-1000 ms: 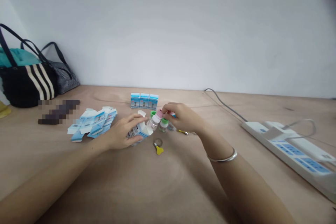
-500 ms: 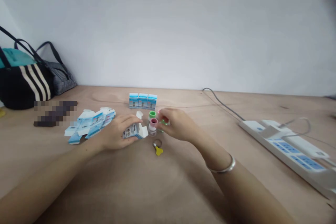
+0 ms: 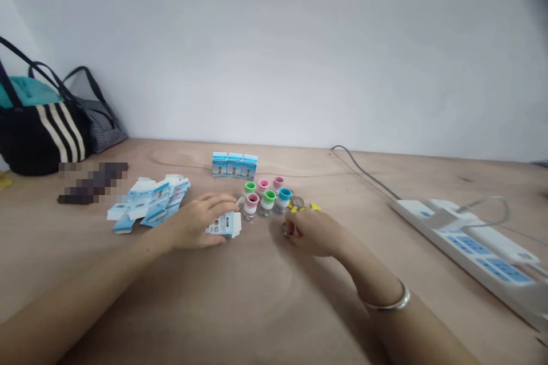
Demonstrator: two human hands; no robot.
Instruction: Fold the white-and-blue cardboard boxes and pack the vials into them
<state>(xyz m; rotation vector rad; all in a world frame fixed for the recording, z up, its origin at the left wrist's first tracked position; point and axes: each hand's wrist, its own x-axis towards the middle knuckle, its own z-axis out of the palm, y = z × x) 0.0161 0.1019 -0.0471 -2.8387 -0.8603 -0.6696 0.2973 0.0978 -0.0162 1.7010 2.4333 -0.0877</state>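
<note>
My left hand (image 3: 201,219) is closed around a small blue-and-white carton (image 3: 222,224), its end flaps standing open toward the right. My right hand (image 3: 312,232) hovers low over the table, fingers pinched on a metal ring with a yellow tag; only a bit of the ring (image 3: 285,230) shows. Between the hands stand several small clear bottles with coloured collars, among them a pink-collared bottle (image 3: 251,205), a green-collared bottle (image 3: 268,202) and a blue-collared bottle (image 3: 283,199). Other yellow-tagged rings (image 3: 298,202) lie just behind my right hand, partly hidden by it.
Three upright cartons (image 3: 234,165) stand in a row behind the bottles. Flattened cartons (image 3: 148,202) lie left of my left hand, near a dark blurred-out object (image 3: 96,183). Bags (image 3: 47,131) sit far left. A power strip (image 3: 466,239) with its cable runs along the right.
My right hand has left the bottles and moved right, picking up the yellow-tagged ring from the table in front of them. My left hand keeps the carton, now tilted lower.
</note>
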